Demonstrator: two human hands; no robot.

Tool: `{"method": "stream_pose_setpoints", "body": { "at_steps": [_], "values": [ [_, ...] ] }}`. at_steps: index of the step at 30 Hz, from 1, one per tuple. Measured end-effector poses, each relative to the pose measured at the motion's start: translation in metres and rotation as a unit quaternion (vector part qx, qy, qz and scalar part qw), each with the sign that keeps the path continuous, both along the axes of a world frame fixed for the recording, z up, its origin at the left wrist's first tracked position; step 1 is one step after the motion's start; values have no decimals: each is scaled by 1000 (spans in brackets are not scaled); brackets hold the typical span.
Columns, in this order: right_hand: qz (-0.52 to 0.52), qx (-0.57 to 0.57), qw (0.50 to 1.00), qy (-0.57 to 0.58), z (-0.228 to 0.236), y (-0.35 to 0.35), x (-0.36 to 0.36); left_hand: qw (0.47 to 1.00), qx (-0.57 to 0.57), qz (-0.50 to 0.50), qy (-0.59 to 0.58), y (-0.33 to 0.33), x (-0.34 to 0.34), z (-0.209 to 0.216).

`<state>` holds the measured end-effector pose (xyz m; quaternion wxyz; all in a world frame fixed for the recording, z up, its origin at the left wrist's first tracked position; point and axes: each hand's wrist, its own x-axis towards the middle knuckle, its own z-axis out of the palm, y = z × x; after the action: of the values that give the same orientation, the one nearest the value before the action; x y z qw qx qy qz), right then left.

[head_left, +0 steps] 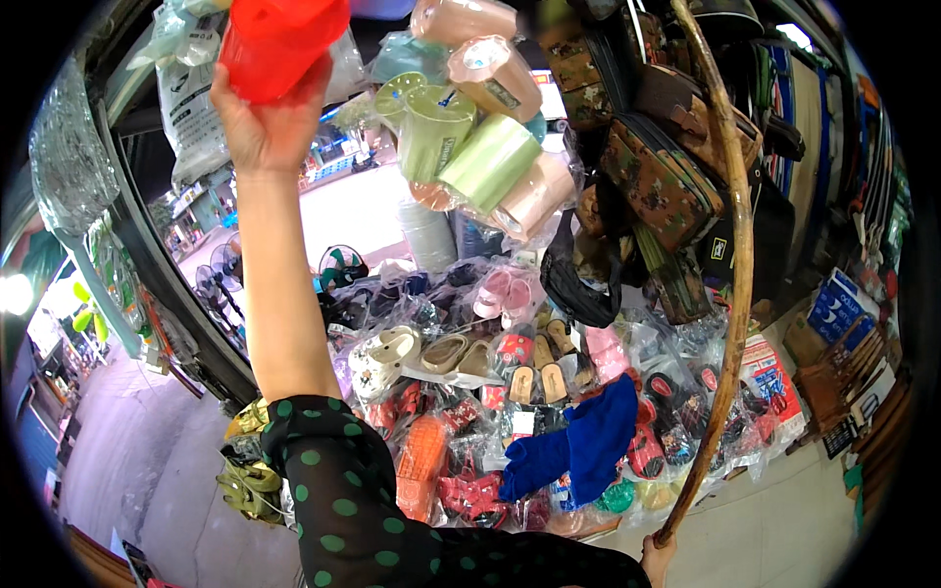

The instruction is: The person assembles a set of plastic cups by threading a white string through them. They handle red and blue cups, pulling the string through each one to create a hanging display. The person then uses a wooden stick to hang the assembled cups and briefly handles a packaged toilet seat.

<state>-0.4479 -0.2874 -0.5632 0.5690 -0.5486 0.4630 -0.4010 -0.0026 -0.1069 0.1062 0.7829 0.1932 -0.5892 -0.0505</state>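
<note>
My left hand (pixel 267 122) is raised at the upper left, its fingers curled round a glossy red plastic container (pixel 279 49) whose top is cut off by the picture's edge. At the lower right my right hand (pixel 659 559) grips the bottom end of a long, slightly bent wooden pole (pixel 737 255). The pole rises past the hanging bags to the top edge. Right of the red container hangs a bunch of green and pink plastic mugs (pixel 490 162) in clear plastic.
Below lies a display of wrapped shoes and sandals (pixel 529 363) with a blue cloth (pixel 578 446) on it. Camouflage bags (pixel 667 181) hang at the right. White plastic sacks (pixel 201 118) hang at the upper left, near a dark door frame (pixel 172 265). Fans (pixel 221 269) stand beyond.
</note>
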Motion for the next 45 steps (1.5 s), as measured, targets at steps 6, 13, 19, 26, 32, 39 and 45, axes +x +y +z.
{"method": "stream_pose_setpoints", "body": {
  "at_steps": [6, 13, 19, 26, 32, 39, 45],
  "values": [
    [-5, 7, 1000, -9, -9, 7, -19, 997, 50, -35, -45, -72, -83, -3],
    [-7, -18, 999, 26, -34, 9, -60, 975, 134, -43, 174, -130, -53, -58],
    [-20, -26, 999, 25, -27, 9, -78, 929, 174, 31, 326, -113, -26, -131],
    [54, -7, 998, 23, -17, 8, -85, 925, 209, 126, 293, -57, -51, -199],
    [187, 38, 982, 19, 67, 19, -72, 896, 429, 98, 57, -41, -163, -290],
    [398, -35, 915, -56, 126, 45, -42, 906, 409, -73, -83, -34, -318, -371],
    [492, -124, 859, -69, 153, 82, -35, 953, 295, -29, 67, 18, -335, -380]
  ]
}}
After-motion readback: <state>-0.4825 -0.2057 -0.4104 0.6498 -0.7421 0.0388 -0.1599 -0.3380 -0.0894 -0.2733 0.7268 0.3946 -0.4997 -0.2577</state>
